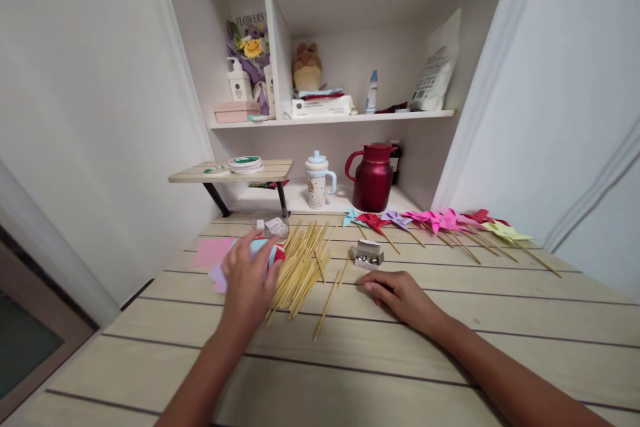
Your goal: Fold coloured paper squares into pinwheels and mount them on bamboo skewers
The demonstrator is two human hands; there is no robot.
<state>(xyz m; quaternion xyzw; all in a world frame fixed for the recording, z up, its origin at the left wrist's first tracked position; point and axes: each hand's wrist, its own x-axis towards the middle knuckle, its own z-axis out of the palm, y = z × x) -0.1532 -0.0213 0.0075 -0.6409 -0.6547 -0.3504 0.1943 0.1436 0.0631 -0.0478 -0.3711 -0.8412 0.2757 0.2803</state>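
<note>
My left hand [250,273] reaches over a pile of coloured paper, its fingers apart and bent down. Light blue paper [259,246] shows under its fingertips, with red paper beside it; whether the fingers touch them I cannot tell. Purple paper [218,277] and pink paper [213,251] stick out to the left. Just right of this hand lies a heap of thin wooden sticks [303,270]. My right hand [395,293] rests on the tabletop with its fingers curled together, and nothing shows in them. Close behind it stands an open small box [369,255] holding small shiny metal pieces.
Several paper pinwheels on sticks [440,221] lie along the back right. A clear plastic packet [274,227] is behind the paper. A cup with a handle [317,183] and a red jug [374,177] stand at the back, beside a small raised shelf [275,170].
</note>
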